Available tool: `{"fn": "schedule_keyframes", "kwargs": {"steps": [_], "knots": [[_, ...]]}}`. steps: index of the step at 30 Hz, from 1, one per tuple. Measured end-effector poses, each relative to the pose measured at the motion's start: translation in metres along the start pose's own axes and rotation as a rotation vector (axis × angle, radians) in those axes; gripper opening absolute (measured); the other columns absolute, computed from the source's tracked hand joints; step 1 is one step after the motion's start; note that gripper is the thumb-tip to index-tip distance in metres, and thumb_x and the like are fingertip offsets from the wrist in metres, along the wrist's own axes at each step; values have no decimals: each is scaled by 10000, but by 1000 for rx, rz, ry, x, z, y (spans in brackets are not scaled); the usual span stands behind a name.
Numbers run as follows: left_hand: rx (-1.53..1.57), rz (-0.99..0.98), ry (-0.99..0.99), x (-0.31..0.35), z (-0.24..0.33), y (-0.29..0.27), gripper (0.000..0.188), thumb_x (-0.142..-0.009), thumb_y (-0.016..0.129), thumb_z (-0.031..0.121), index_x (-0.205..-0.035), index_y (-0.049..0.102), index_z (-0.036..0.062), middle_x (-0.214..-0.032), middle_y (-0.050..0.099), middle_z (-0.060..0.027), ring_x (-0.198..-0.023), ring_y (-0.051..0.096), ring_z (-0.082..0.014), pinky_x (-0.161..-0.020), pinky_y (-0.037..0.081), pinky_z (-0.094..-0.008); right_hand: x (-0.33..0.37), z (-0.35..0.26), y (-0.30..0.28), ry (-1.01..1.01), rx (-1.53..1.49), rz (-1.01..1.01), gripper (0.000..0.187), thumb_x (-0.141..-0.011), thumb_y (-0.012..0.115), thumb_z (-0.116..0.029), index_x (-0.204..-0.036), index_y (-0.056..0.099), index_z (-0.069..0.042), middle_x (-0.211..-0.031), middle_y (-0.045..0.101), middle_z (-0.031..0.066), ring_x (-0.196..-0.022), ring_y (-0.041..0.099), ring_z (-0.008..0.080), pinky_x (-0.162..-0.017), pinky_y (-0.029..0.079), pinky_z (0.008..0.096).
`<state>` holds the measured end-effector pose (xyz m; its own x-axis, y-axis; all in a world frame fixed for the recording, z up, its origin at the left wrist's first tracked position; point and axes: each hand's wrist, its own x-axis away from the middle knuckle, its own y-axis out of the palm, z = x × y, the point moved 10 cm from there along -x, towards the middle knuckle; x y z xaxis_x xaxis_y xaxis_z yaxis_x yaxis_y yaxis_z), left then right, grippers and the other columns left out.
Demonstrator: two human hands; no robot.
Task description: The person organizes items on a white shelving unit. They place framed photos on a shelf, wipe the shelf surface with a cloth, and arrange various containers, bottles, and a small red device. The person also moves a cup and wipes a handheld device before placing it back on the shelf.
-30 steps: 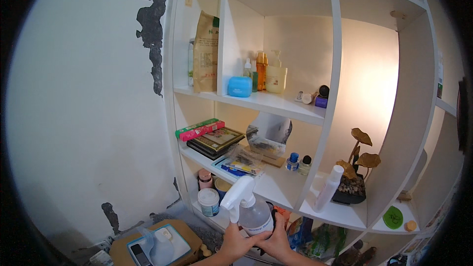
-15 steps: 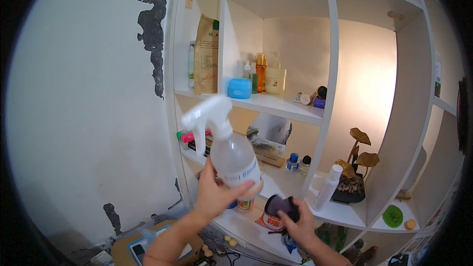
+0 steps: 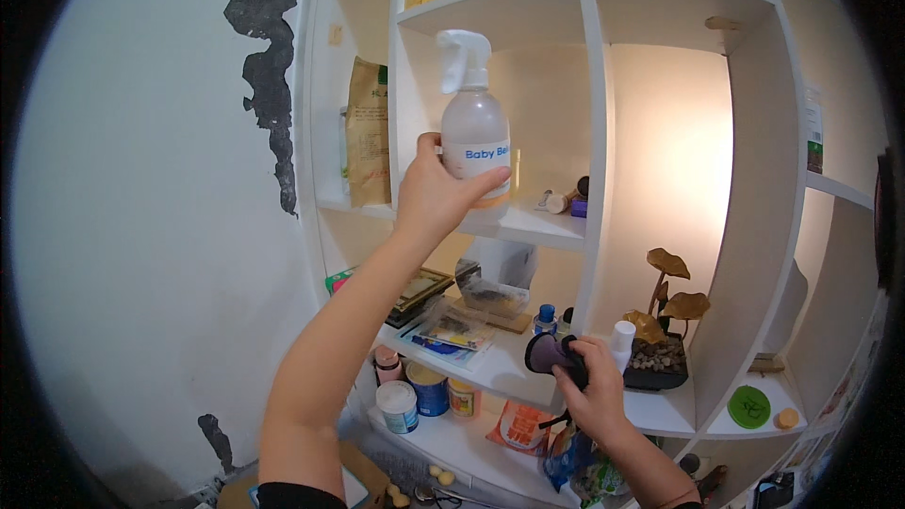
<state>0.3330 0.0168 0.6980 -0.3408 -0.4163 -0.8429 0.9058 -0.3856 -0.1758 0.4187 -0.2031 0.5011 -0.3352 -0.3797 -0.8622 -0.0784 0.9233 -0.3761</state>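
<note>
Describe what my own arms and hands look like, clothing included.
Your left grip and right grip are bare hands: no gloves, watch or bracelet show. Some fingers are hidden, so rings can't be ruled out. The left forearm is bare, with a black sleeve at the picture's lower edge. The right forearm is bare too; only a dark sliver of sleeve shows.

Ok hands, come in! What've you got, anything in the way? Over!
Left hand around upright spray bottle. Right hand gripping dark purple object. Spray bottle hiding part of shelf behind. White bottle partly behind right hand.
</note>
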Motion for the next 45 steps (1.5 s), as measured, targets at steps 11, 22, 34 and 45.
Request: {"fn": "schedule_keyframes", "kwargs": {"steps": [11, 22, 34, 45], "knots": [[-391, 68, -82, -50, -42, 81, 801, -556, 798, 421, -1076, 390, -31, -945, 619, -196, -851, 629, -319, -719, 510, -394, -3, 3, -9, 29, -76, -6, 319, -726, 667, -108, -998, 534, -8, -1019, 537, 185, -910, 553, 347, -778, 455, 393], [-403, 63, -202, -55, -75, 95, 825, -579, 795, 415, -1113, 369, -47, -976, 615, -228, -898, 615, -341, -757, 505, -397, 3, 9, -13, -5, -133, 37, 326, -703, 692, -90, -980, 535, -19, -1008, 539, 180, -887, 562, 345, -746, 469, 387], [-531, 169, 8, -54, -62, 86, 555, -678, 698, 207, -1069, 383, -30, -914, 592, -214, -907, 580, -372, -784, 471, -416, 3, 12, -8, 4, -171, 16, 321, -703, 692, -75, -976, 535, -12, -1015, 535, 193, -883, 569, 343, -744, 471, 379], [-426, 58, 105, -56, -57, 96, 212, -683, 708, 132, -759, 537, 31, -825, 567, -147, -783, 581, -327, -652, 460, -410, 6, 12, -8, 20, -189, 12, 321, -705, 692, -71, -980, 537, -11, -1034, 530, 192, -881, 576, 334, -749, 476, 370]]}}
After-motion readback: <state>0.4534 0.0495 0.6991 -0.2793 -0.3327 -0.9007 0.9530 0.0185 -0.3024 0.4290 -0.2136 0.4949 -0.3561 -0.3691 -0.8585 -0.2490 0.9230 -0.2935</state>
